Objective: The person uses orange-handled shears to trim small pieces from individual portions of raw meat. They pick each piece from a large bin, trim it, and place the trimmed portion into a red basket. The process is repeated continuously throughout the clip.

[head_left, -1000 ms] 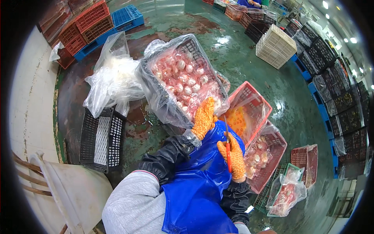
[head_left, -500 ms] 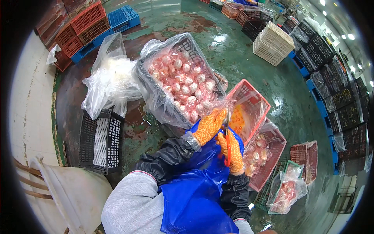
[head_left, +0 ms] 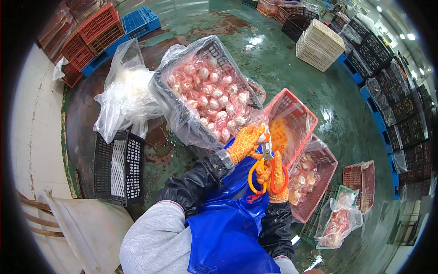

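The right hand (head_left: pixel 275 176) grips scissors (head_left: pixel 267 151) by their yellow and red handle loops, blades pointing away from the person, while the left hand (head_left: pixel 246 144) closes on a whitish wrapped piece (head_left: pixel 262 137) at the blade tips. The step in hand looks like snipping at its wrapping; a cut would call for steady tension and left fingers clear of the blades. Just beyond, near the lined black crate's (head_left: pixel 220 51) near corner, many white balls (head_left: pixel 213 90) lie in pinkish film. Rightward, one red crate (head_left: pixel 309 119) holds something orange (head_left: pixel 279 136); another (head_left: pixel 329 166), pale wrapped pieces (head_left: pixel 305 177). Farther right, a green crate (head_left: pixel 322 230) bears a bag of reddish contents (head_left: pixel 336 224).
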### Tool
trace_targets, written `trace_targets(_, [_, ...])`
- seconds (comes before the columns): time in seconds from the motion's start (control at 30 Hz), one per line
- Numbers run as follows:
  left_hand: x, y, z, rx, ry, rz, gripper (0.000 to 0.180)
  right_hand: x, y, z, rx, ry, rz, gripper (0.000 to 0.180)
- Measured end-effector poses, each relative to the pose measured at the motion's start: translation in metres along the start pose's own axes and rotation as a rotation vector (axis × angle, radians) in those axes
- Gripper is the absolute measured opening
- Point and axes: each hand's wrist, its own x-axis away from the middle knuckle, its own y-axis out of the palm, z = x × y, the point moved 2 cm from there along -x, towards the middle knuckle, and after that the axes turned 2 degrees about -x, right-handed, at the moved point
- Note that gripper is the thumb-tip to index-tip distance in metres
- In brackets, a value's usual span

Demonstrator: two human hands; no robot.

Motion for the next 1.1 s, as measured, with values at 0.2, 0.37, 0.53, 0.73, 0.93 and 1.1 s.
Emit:
trace_targets(0.2, [-0.014,0.007,0.008,-0.872,0.422,0.036,0.035,-0.019,-0.02,-0.014,0.08,0.044,0.138,0.067])
trace_targets(0.37, [-0.048,-0.009,-0.011,-1.239,0.511,0.074,0.046,-0.021,-0.015,-0.025,0.313,0.031,0.239,0.057])
trace_targets(0.53, [-0.019,-0.003,0.011,-0.893,0.429,0.093,0.046,0.001,-0.038,-0.031,0.018,-0.326,0.249,0.047])
trace_targets(0.73, [-0.036,-0.072,0.03,-1.208,0.619,0.462,0.068,0.052,-0.125,0.004,0.76,-0.784,0.545,0.03])
trace_targets(0.93, [-0.121,-0.112,0.071,-1.302,0.405,0.627,0.055,0.074,-0.121,0.015,0.965,-0.73,0.582,0.032])
trace_targets(1.1, [-0.143,-0.102,0.065,-1.55,0.36,0.613,0.046,0.074,-0.096,0.013,0.737,-0.636,0.551,0.034])
